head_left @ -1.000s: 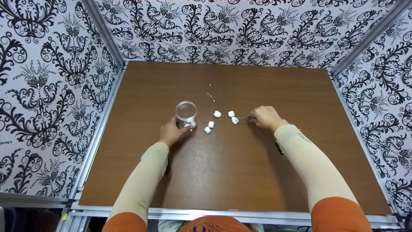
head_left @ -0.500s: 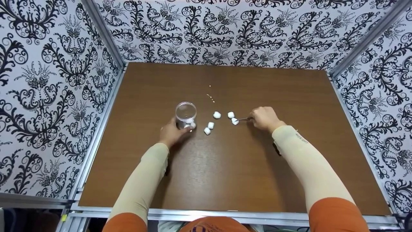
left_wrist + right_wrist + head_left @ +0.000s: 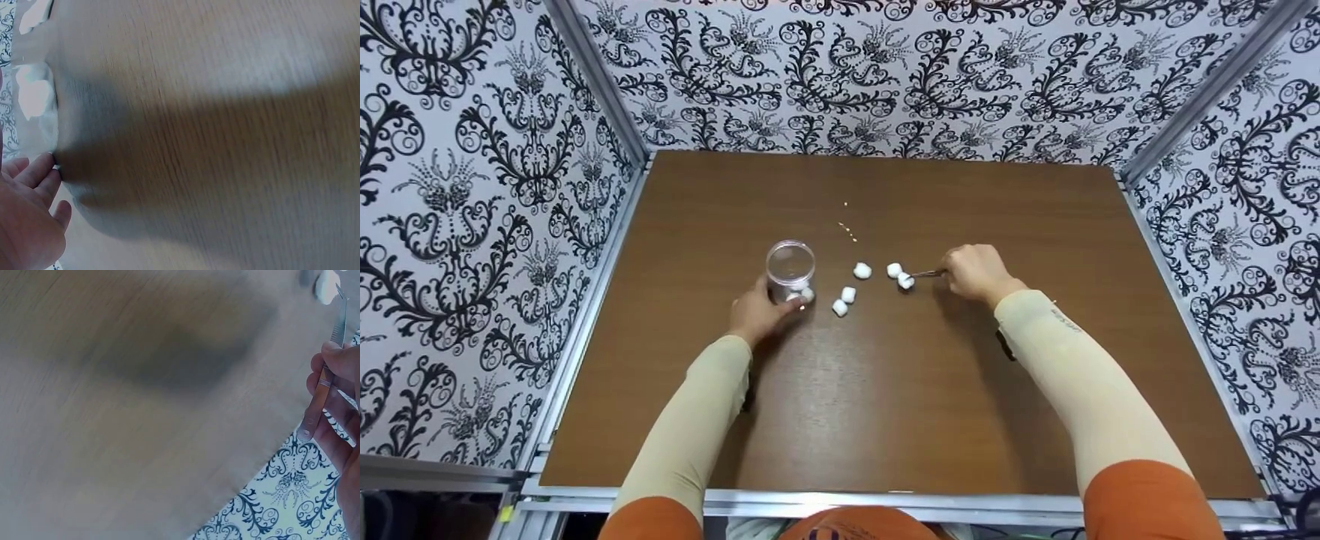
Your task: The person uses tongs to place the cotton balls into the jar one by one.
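Observation:
My left hand (image 3: 757,313) holds a clear round jar (image 3: 790,259), thumb and fingers about its lower part. White puffy pieces (image 3: 801,292) lie in the bottom of the jar. My right hand (image 3: 976,271) pinches metal tweezers (image 3: 325,385) between thumb and fingers. Their narrow tips meet a white puffy piece (image 3: 906,281), with a dark shadow just under it. Right beside that one sits another white piece (image 3: 894,270). In the right wrist view the tweezer tips overlap the white piece (image 3: 326,287).
Between jar and tweezers, several white pieces lie on the brown table (image 3: 825,420), one (image 3: 862,271) farther back and a pair (image 3: 848,295) closer. Tiny pale specks (image 3: 847,229) trail behind them. Patterned walls (image 3: 870,82) rise at the back and sides; a metal rail (image 3: 885,499) runs along the front.
The tweezer tips have drawn together on the white piece, which has turned slightly and now shows a shadow beneath. The left hand and jar stay put; the head view has shifted a little.

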Action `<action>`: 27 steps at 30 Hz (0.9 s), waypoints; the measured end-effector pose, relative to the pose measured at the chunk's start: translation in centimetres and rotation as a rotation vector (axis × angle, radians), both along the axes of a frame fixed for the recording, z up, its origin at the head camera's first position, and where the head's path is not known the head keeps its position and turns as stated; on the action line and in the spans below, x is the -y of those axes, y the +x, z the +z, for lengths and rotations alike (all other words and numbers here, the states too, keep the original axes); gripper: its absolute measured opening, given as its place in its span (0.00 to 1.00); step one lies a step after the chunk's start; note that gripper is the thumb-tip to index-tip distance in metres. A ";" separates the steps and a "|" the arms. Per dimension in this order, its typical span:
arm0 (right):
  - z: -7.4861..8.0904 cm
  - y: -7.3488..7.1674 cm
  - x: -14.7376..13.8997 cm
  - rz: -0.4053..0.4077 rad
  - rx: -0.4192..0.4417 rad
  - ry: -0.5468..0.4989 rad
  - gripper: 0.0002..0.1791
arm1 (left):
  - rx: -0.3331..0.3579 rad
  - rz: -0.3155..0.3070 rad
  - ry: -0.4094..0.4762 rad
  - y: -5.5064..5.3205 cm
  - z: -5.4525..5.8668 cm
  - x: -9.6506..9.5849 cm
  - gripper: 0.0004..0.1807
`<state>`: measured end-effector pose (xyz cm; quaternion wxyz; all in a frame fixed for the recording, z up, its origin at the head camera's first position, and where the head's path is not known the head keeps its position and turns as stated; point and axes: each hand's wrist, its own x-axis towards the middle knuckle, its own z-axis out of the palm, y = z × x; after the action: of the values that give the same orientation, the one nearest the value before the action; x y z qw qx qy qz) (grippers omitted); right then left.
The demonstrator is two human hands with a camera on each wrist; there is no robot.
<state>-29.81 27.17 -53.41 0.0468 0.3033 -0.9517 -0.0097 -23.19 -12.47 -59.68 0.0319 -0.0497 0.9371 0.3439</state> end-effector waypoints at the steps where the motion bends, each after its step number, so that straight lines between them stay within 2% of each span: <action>1: 0.2 0.0 0.1 0.002 0.001 -0.004 0.07 | -0.001 0.000 0.004 0.0 0.0 0.0 0.50; 8: 1.4 -0.2 0.9 0.036 -0.028 -0.028 0.08 | -0.028 -0.007 0.004 0.0 0.1 0.0 0.50; 14: 2.9 -0.3 1.9 0.069 -0.058 -0.063 0.07 | -0.025 -0.009 -0.005 0.0 0.2 -0.1 0.50; 21: 4.7 -0.9 3.7 0.104 -0.096 -0.099 0.12 | -0.028 -0.028 -0.011 0.1 0.5 -0.1 0.49; 27: 6.2 -1.3 6.0 0.150 -0.144 -0.123 0.13 | -0.024 -0.016 -0.013 0.1 0.4 -0.1 0.50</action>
<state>-31.16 21.22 -47.24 0.1341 0.3687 -0.9193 0.0303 -23.13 -12.39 -59.28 0.0233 -0.0385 0.9401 0.3380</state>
